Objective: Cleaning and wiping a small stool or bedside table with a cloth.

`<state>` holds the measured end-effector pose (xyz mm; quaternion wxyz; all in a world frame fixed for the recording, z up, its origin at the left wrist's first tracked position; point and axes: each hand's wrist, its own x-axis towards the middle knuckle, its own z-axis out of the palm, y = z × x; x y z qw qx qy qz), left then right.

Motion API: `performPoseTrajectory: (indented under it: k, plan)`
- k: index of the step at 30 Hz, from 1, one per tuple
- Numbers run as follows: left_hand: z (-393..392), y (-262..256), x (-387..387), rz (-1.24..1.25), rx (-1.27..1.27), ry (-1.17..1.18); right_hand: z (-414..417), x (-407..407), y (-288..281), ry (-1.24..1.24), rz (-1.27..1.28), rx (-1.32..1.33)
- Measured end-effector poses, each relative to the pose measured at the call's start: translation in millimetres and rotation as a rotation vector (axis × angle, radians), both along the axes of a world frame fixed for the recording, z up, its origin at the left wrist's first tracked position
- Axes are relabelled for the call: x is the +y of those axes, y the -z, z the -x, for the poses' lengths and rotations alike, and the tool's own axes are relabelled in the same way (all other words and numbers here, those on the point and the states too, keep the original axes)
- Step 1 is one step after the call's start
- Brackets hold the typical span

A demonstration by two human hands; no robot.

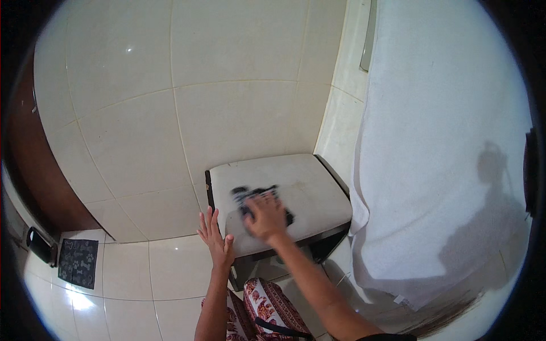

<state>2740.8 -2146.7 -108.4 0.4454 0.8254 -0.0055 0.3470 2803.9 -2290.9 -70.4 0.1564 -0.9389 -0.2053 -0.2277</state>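
Under my right hand (268,217) is a crumpled black and white cloth (243,194), pressed against the top of a cream padded stool (315,196). Motion blurs the cloth and fingers. My left hand (216,241) is raised at the stool's left front corner, its fingers spread and nothing in them; whether it touches the edge, I cannot tell. The stool has dark side edges and a few faint stains on its pad. Its far side stands close to the tiled wall.
Cream tiles cover the wall (239,115) and floor (128,268). A white towel (409,170) hangs along the right. To the left lie a dark patterned mat (78,263), a black object (40,247) and a brown door (38,170). My patterned trousers (273,302) show below.
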Motion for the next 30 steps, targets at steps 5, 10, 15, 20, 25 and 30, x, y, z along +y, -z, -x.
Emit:
performPoseTrajectory:
  k: [5,10,15,20,25,30]
  plan:
    - [2.6,-0.7,-0.6,0.050,-0.068,0.082,70.0,-1.5,25.0,-0.289,-0.078,-0.129]
    - [2.2,-3.8,5.1,0.085,-0.157,0.128,43.3,-115.8,46.8,0.189,-0.211,-0.355]
    - [5.3,-8.8,-2.3,0.146,-0.173,0.133,24.0,-85.7,6.8,0.390,-0.114,0.069]
    - [21.1,-21.1,-27.0,-0.089,0.116,0.070,31.4,-6.5,-1.9,-0.609,-0.762,0.588]
    - [28.5,-11.5,-10.5,-0.427,0.232,-0.053,12.4,-26.0,-17.7,-0.457,-0.809,0.483]
    - [26.2,1.3,-1.5,0.007,0.220,-0.052,18.4,-23.5,-13.4,-0.441,0.200,0.128]
